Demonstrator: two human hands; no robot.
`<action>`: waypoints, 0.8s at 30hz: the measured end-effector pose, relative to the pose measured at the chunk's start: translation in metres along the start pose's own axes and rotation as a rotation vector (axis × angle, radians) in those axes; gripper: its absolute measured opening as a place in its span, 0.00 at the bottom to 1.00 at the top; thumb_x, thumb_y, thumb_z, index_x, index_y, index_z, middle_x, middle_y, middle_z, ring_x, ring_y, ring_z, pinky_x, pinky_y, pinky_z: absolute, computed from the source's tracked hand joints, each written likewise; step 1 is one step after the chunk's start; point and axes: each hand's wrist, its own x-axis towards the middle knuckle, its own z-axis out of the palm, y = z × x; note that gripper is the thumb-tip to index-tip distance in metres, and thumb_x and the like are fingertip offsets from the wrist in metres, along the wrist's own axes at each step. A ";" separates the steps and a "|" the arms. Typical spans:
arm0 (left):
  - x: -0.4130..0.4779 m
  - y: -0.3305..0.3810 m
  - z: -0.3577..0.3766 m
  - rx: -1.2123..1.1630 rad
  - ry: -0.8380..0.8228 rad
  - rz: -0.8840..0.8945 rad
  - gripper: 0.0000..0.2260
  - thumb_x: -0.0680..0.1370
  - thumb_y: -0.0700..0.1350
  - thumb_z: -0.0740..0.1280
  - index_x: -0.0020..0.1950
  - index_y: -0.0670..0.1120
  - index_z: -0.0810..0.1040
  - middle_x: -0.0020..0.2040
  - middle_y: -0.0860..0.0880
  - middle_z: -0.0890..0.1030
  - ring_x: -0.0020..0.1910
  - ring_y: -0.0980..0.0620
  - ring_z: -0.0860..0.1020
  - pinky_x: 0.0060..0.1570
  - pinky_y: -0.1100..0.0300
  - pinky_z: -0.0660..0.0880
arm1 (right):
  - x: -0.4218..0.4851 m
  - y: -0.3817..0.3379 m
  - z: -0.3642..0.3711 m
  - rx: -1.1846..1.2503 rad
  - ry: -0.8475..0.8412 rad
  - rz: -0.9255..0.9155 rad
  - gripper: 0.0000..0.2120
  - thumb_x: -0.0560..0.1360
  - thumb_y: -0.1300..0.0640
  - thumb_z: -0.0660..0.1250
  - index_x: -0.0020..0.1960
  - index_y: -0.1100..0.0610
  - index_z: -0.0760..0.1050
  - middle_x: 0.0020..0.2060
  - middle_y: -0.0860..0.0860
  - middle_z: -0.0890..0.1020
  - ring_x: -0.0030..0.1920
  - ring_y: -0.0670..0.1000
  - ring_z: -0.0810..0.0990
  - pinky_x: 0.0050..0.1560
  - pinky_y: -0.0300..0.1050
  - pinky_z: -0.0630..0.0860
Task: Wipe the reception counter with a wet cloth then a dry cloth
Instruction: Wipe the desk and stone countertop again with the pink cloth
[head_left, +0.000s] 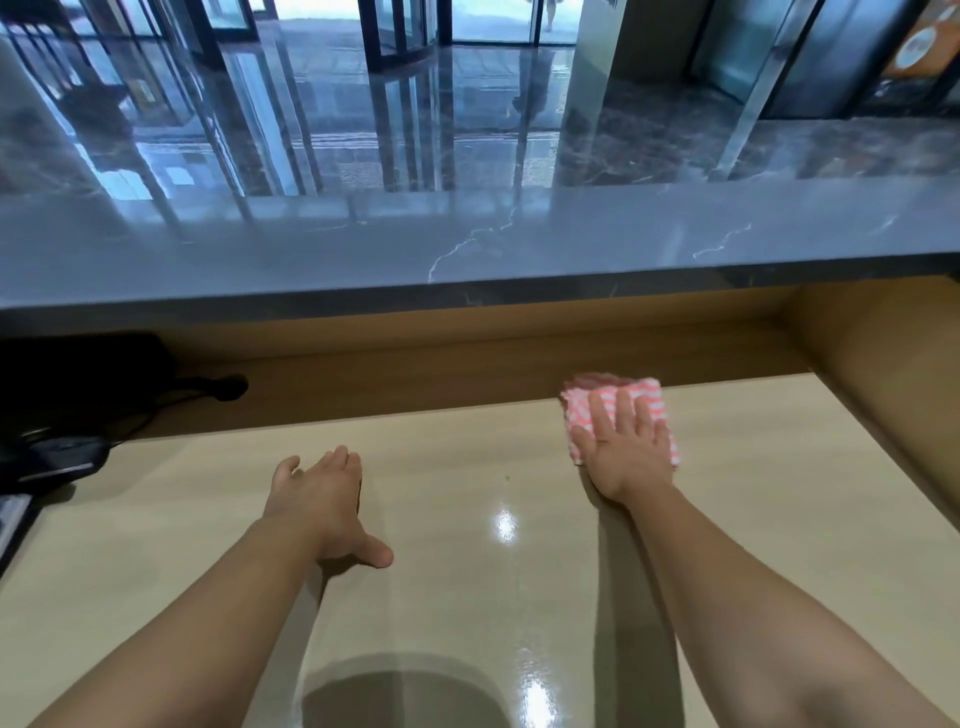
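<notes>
Head: right hand (626, 452) flat on cloth (647, 396) (left hand (322, 504) perhaps hovering).

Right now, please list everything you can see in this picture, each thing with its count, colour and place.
desk: one, glossy beige, nearest
cloth: one, pink and white striped, right side of desk
raised counter: one, grey marble, behind desk
devices: number unclear, black, desk's left edge
plug: one, black, back left
lobby floor: one, dark glossy, beyond raised counter
left hand: one, open, over desk middle
right hand: one, flat, pressing cloth
</notes>
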 end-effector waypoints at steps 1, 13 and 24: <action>0.001 -0.001 0.001 -0.004 0.003 0.002 0.54 0.61 0.73 0.69 0.78 0.47 0.52 0.79 0.51 0.54 0.77 0.54 0.54 0.74 0.48 0.44 | 0.002 0.000 -0.001 0.008 0.003 0.037 0.29 0.81 0.39 0.38 0.79 0.45 0.37 0.78 0.53 0.37 0.77 0.57 0.35 0.76 0.58 0.37; 0.006 -0.002 0.002 -0.006 -0.004 0.003 0.56 0.61 0.72 0.71 0.79 0.47 0.49 0.79 0.49 0.51 0.78 0.52 0.51 0.74 0.47 0.42 | -0.025 -0.209 0.027 -0.096 -0.084 -0.293 0.27 0.82 0.43 0.38 0.80 0.49 0.45 0.79 0.56 0.48 0.78 0.61 0.42 0.73 0.64 0.34; 0.007 0.002 -0.001 0.049 -0.022 -0.016 0.58 0.60 0.74 0.69 0.79 0.45 0.49 0.79 0.49 0.52 0.77 0.52 0.52 0.74 0.48 0.41 | 0.037 -0.113 -0.029 -0.104 -0.204 -0.155 0.25 0.81 0.42 0.46 0.70 0.49 0.72 0.73 0.55 0.68 0.72 0.59 0.65 0.70 0.59 0.57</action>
